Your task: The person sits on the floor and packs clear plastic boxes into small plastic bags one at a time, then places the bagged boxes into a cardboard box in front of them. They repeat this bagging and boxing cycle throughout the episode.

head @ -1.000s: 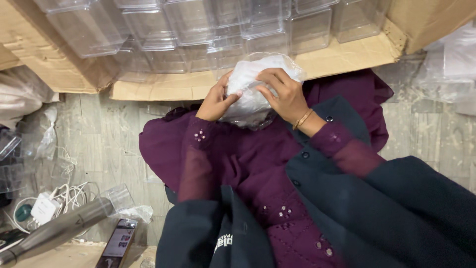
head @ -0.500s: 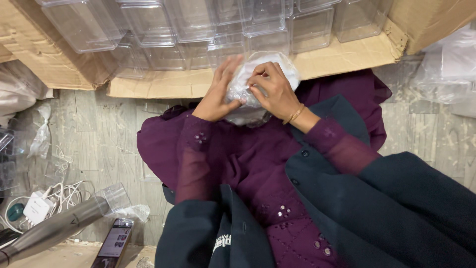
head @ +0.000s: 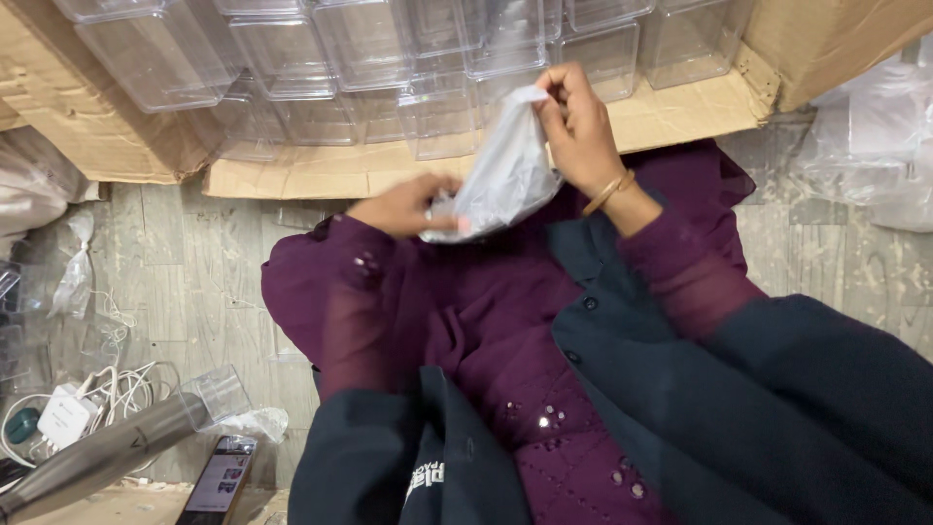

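One plastic bag (crumpled), two hands, left, right

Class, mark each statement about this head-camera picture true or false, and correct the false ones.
1. Both hands grip one thin white plastic bag. True.
2. The right hand holds the bag's upper end, higher than the left hand. True.
3. The cardboard box holds metal cans. False: it holds clear plastic containers.
4. A phone lies at the lower left. True.
5. The right wrist is bare. False: it wears a gold bangle.
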The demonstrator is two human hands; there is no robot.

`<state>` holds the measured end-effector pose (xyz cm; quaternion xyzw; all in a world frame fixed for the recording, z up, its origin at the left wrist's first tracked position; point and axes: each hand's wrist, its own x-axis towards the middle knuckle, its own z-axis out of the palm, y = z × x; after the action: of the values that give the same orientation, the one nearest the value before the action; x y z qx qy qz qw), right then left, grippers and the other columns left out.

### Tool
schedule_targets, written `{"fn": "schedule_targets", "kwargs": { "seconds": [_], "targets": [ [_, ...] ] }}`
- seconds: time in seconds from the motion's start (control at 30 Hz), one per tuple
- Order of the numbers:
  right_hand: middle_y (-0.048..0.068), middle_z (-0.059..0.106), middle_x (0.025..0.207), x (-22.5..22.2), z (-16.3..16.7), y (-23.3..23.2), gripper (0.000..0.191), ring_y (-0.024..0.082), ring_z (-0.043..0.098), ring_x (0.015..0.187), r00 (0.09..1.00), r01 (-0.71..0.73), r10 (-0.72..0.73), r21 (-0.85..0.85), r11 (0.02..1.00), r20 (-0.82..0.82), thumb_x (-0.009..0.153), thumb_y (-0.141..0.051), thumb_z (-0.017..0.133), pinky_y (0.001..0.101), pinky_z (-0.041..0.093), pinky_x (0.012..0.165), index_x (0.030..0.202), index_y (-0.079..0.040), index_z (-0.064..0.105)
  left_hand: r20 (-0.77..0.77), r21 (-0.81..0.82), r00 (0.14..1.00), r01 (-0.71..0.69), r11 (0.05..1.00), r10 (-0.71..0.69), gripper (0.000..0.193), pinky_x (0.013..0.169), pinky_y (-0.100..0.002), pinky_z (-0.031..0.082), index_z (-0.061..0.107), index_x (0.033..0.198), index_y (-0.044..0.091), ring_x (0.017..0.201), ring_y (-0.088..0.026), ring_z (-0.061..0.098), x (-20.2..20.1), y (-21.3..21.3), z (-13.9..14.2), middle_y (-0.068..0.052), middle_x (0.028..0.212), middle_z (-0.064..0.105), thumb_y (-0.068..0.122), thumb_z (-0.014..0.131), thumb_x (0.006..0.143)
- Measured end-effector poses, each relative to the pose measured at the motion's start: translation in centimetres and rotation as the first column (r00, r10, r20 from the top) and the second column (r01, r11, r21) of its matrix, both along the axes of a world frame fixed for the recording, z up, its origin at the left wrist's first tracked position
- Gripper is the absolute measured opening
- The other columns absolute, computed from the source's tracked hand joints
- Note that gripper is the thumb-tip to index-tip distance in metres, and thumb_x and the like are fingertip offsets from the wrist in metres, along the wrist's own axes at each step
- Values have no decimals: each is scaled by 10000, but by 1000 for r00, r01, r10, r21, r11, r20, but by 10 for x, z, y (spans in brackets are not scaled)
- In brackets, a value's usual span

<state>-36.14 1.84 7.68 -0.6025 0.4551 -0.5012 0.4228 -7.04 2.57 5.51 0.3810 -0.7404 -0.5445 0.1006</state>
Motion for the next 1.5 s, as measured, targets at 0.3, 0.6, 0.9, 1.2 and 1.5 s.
{"fn": "schedule_targets", "kwargs": {
  "seconds": [0.3,0.6,0.9,1.2,1.5],
  "targets": [
    [-38,600,1016,-6,13,-42,218,35,556,887,974,-227,227,-5,974,-12,1036,-84,718,199,487,776,1204,-49,583,-336,-167,898,-354,920,284,324,784,-287,546,691,1136,-4,846,-122,653,-77,-46,22,-19,920,731,287,719,998],
    [-1,683,1019,-19,27,-38,205,85,637,940,969,-240,232,115,964,80,993,-199,785,250,528,855,1089,-60,669,-414,150,813,-384,911,410,241,855,-264,529,690,1162,-15,925,-84,649,-44,-50,-11,-20,1008,736,146,681,982],
    [84,615,1006,-5,69,9,293,301,558,987,758,-273,9,-305,912,-652,841,-222,825,400,469,901,1044,-53,697,-500,288,701,-419,861,508,255,875,-273,537,672,1194,-27,958,-97,667,-50,-55,-30,-37,1061,743,123,682,989],
    [89,613,1110,-6,42,-30,133,291,594,1099,888,-155,-17,-334,930,-460,1004,-136,759,392,484,968,1033,-45,667,-602,484,582,-278,829,547,326,954,-297,515,611,1283,-11,1051,-116,657,-51,-57,-52,-43,1160,706,93,659,979],
    [78,737,995,-13,36,-70,160,206,727,971,903,-246,171,-147,958,-393,975,-155,758,337,557,904,1008,-20,678,-634,352,611,-317,881,473,365,1060,-276,472,588,1351,18,1170,-108,633,-51,-47,-20,-50,1254,681,181,583,1024]
  ]
}}
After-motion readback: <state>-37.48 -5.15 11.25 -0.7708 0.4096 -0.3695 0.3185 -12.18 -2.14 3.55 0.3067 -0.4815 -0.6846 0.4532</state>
